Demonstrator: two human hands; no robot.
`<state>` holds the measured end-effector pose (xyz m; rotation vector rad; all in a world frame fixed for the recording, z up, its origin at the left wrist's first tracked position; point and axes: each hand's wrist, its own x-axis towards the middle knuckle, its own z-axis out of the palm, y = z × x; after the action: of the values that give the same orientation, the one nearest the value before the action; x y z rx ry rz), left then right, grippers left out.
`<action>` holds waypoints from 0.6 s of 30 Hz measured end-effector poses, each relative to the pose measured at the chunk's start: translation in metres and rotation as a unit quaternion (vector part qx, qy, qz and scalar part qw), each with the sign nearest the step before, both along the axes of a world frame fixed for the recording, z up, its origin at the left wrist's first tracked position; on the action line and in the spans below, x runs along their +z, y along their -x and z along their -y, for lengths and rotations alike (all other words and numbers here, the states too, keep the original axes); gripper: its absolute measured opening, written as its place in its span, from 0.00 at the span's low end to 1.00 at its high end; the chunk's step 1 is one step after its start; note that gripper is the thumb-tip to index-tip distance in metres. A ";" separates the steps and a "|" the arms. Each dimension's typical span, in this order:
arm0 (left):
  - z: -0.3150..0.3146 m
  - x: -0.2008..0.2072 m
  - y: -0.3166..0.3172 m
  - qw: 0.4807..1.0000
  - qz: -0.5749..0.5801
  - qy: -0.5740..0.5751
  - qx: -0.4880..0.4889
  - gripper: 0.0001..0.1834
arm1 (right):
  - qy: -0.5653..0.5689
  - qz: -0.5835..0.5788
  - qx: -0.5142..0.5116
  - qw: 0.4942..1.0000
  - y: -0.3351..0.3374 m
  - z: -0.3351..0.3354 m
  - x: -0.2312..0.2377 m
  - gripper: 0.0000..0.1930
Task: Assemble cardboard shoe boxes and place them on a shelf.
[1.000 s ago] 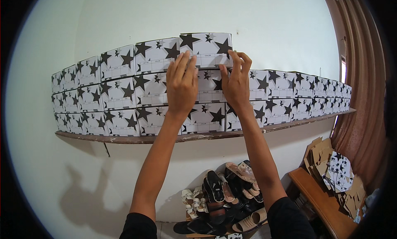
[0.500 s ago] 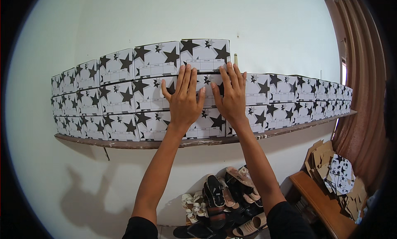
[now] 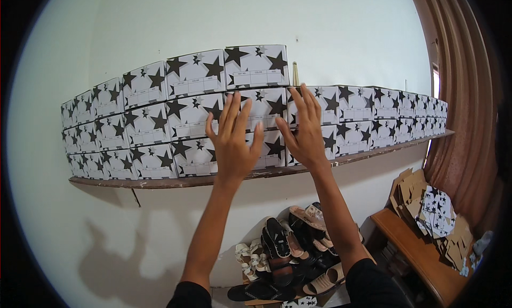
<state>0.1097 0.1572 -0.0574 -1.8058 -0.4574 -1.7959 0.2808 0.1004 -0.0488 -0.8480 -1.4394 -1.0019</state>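
Observation:
White shoeboxes printed with black and grey stars stand in rows along a wall shelf (image 3: 256, 173). The last shoebox (image 3: 256, 68) of the top row sits above my hands, its front face toward me. My left hand (image 3: 234, 143) is raised before the boxes of the lower rows, fingers spread and holding nothing. To its right, my right hand (image 3: 305, 132) is also empty with the fingers apart, its tips near the upper edge of a middle-row shoebox (image 3: 269, 108). Whether any fingertip touches cardboard I cannot tell.
Below the shelf lies a pile of sandals and shoes (image 3: 277, 244). At the right, a brown wooden table (image 3: 405, 244) bears flattened cardboard (image 3: 413, 193) and star-printed sheets (image 3: 436, 212). A brown curtain (image 3: 458, 105) hangs beside it. A bottle neck (image 3: 295, 73) shows behind the boxes.
Both hands have come slightly down and away from the lower edge of the top-row shoebox, with the left fingers spread wider. The view has shifted a little.

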 end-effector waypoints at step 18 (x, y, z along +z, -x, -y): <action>0.115 -0.331 -0.140 0.605 -0.099 0.588 -0.528 0.23 | 0.322 -0.409 -0.074 0.851 -0.143 0.245 -0.341 0.32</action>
<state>0.2500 0.0418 -0.3885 -3.8015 -0.6017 -2.0092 0.4234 -0.1443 -0.3902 -1.6501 -0.9361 -0.1398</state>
